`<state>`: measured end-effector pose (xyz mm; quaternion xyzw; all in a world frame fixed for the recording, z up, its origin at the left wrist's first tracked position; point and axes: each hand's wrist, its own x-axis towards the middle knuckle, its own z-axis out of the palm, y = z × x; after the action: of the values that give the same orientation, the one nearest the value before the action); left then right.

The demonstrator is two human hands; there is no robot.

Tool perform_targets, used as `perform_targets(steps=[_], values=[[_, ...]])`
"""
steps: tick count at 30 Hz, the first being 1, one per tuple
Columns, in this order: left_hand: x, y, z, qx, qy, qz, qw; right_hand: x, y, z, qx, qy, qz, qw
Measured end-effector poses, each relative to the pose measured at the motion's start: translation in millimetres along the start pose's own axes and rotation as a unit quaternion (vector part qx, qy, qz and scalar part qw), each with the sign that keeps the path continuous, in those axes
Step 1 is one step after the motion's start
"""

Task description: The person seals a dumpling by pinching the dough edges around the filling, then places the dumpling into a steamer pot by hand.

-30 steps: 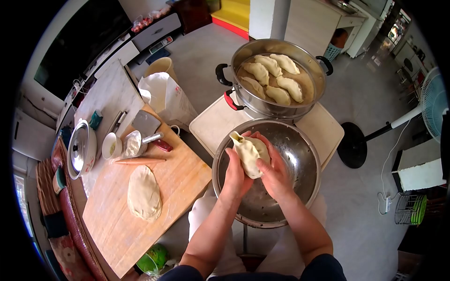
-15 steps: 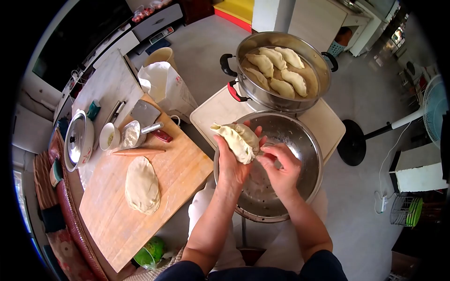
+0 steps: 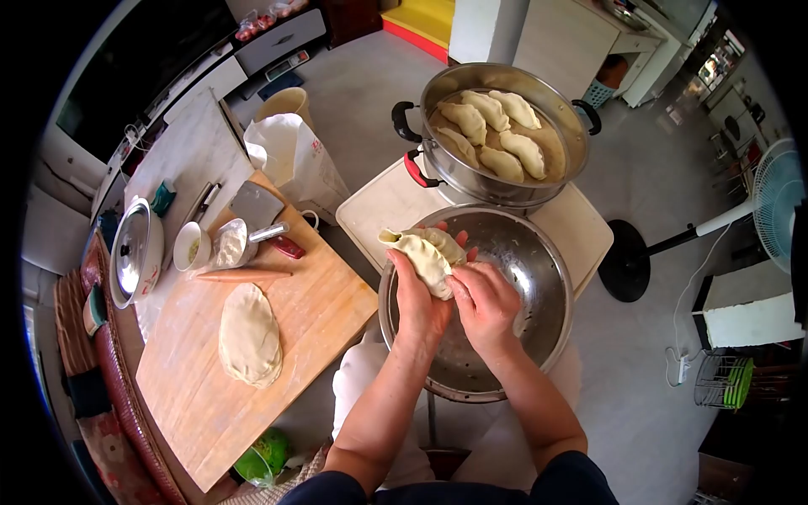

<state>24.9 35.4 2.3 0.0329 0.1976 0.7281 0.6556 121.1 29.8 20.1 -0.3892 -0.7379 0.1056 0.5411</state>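
Note:
A large dumpling [image 3: 423, 259] with a pleated edge rests in my left hand [image 3: 418, 305], whose fingers wrap round it from below and behind. At its lower right end, my right hand [image 3: 486, 305] pinches the dough edge between thumb and fingers. Both hands are above a wide steel bowl [image 3: 551, 324]. Beyond the bowl, a steamer pot [image 3: 438, 164] holds several shaped dumplings [image 3: 502, 162] on a cloth liner. Flat on the wooden board [image 3: 328, 311] to the left lies a stack of oval dough wrappers [image 3: 251, 337].
On the board are a cleaver [image 3: 257, 204], a rolling pin [image 3: 244, 275] and a flour scoop [image 3: 231, 244]. A small bowl [image 3: 192, 247] and a lidded pot [image 3: 137, 252] stand beyond. A white bag [image 3: 290, 156] is behind; a fan [image 3: 627, 261] stands right.
My right hand has moved left onto the dumpling's lower end, closing its fingers on the edge. The whole view has shifted slightly. My left hand keeps hold of the dumpling.

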Motion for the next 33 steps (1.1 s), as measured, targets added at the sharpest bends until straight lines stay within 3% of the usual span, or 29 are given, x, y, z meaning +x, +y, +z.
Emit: perform_targets(steps=[5,8,15,21,27,33], values=[[0.7,1.1,-2.8,0.009,-0.006,0.005,1.0,-2.5,6.1,-0.8,-0.004,-0.014,-0.017,1.0],[-0.1,8.5,-2.8,0.031,-0.008,0.013,0.999,4.7,-6.5,-13.2,0.023,-0.026,0.055,0.998],[-3.9,-4.9,-14.2,0.116,-0.101,0.016,0.988,31.9,-7.6,-12.3,0.023,0.016,-0.018,0.999],[-14.9,-12.0,-10.7,0.156,-0.117,0.005,0.981,29.9,-0.6,-12.3,0.022,0.02,-0.013,0.999],[-16.1,-8.5,-13.8,0.178,-0.155,-0.008,0.972,41.2,-5.5,-23.7,0.054,-0.041,0.027,0.997],[-8.8,-11.0,-24.2,0.207,-0.189,0.001,0.96,31.7,3.4,-21.2,0.063,-0.019,0.019,0.998]])
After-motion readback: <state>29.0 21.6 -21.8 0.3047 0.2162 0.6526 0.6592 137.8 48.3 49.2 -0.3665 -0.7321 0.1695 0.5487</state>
